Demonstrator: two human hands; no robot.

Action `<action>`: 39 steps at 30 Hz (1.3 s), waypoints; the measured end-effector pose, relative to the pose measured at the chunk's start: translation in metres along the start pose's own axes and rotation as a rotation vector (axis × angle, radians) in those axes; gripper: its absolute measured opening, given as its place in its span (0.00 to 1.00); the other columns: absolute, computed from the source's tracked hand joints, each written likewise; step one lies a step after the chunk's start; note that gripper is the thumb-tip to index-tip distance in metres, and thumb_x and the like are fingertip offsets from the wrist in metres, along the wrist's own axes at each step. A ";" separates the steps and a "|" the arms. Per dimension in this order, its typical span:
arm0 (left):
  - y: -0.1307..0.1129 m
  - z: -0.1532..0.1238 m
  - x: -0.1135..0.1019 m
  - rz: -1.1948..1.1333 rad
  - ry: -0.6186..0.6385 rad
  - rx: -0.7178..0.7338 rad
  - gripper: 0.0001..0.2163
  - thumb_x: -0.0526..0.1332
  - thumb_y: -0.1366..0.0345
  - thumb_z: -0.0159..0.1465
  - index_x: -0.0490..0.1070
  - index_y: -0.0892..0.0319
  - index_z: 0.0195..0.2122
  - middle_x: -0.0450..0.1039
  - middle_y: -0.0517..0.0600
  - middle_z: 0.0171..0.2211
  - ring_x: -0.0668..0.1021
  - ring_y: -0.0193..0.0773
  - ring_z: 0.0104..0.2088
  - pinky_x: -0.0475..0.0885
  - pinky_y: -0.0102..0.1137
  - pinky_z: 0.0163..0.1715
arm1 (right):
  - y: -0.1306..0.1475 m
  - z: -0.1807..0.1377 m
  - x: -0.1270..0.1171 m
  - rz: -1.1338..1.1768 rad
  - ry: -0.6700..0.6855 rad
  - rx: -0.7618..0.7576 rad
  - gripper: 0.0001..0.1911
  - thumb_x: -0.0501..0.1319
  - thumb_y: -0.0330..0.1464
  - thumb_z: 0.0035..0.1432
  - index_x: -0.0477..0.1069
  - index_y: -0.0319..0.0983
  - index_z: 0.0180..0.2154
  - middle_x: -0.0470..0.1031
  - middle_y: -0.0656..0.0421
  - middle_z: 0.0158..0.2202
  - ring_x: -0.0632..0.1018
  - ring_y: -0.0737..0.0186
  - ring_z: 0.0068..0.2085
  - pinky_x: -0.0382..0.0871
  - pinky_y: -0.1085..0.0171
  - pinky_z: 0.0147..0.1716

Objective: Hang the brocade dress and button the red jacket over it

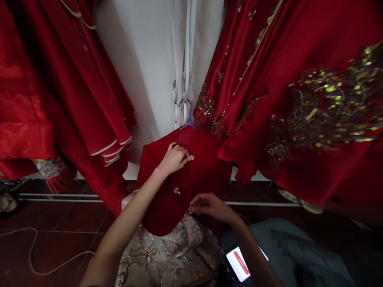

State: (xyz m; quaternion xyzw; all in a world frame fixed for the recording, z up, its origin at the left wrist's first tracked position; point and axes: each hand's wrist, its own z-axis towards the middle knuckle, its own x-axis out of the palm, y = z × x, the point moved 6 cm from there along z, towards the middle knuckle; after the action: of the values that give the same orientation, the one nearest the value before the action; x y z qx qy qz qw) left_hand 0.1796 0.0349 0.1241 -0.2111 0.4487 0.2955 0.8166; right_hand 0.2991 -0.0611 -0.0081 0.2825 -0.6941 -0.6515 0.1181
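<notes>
A dark red jacket (209, 167) hangs in front of me on a purple hanger (189, 115). Jewelled, flower-like buttons run down its front, one button (177, 191) being untouched. My left hand (176, 158) lies on the upper front, its fingers closed at the upper button (190, 158). Lower down, near the hem, my right hand (211, 206) pinches another jewelled button (190, 209) between thumb and fingers. Below the jacket is a shiny, pale patterned fabric (167, 251).
Red garments (74, 79) hang on the left, and a red gown with gold sequins (332, 103) on the right. A white metal bar (260, 203) runs low across. A lit phone (238, 264) lies at lower right, and a white cable (44, 274) on the tiled floor.
</notes>
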 end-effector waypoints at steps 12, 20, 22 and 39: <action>-0.009 -0.009 -0.013 -0.014 -0.040 0.069 0.07 0.51 0.66 0.64 0.67 0.56 0.35 0.72 0.46 0.30 0.73 0.36 0.36 0.47 0.46 0.61 | 0.031 0.013 -0.025 -0.150 -0.173 -0.106 0.18 0.61 0.47 0.50 0.73 0.38 0.34 0.74 0.58 0.29 0.73 0.65 0.28 0.68 0.64 0.28; 0.018 -0.026 -0.019 0.299 -0.251 -0.325 0.18 0.47 0.72 0.62 0.60 0.63 0.54 0.72 0.58 0.39 0.71 0.46 0.42 0.51 0.50 0.55 | 0.107 0.081 -0.049 0.080 -0.651 -0.350 0.35 0.50 0.53 0.56 0.52 0.41 0.60 0.59 0.52 0.60 0.60 0.56 0.61 0.57 0.56 0.58; 0.026 -0.035 -0.023 0.348 -0.308 -0.432 0.23 0.46 0.75 0.61 0.55 0.61 0.58 0.68 0.60 0.45 0.69 0.48 0.45 0.53 0.51 0.53 | 0.098 0.090 -0.054 -0.061 -0.812 -0.214 0.45 0.49 0.56 0.54 0.43 0.35 0.63 0.49 0.47 0.64 0.50 0.51 0.65 0.50 0.52 0.60; 0.164 -0.085 -0.064 -0.295 -0.282 -0.988 0.07 0.58 0.66 0.52 0.71 0.57 0.32 0.74 0.53 0.32 0.75 0.48 0.40 0.68 0.34 0.37 | 0.100 0.052 -0.199 -1.026 -0.688 0.199 0.34 0.51 0.60 0.49 0.74 0.34 0.30 0.75 0.47 0.29 0.77 0.49 0.36 0.67 0.59 0.36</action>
State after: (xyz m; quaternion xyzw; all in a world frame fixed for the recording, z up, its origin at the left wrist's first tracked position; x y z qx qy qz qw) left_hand -0.0098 0.0852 0.1226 -0.5895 0.1078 0.3790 0.7051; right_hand 0.4096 0.0903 0.1231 0.3637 -0.5255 -0.6112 -0.4669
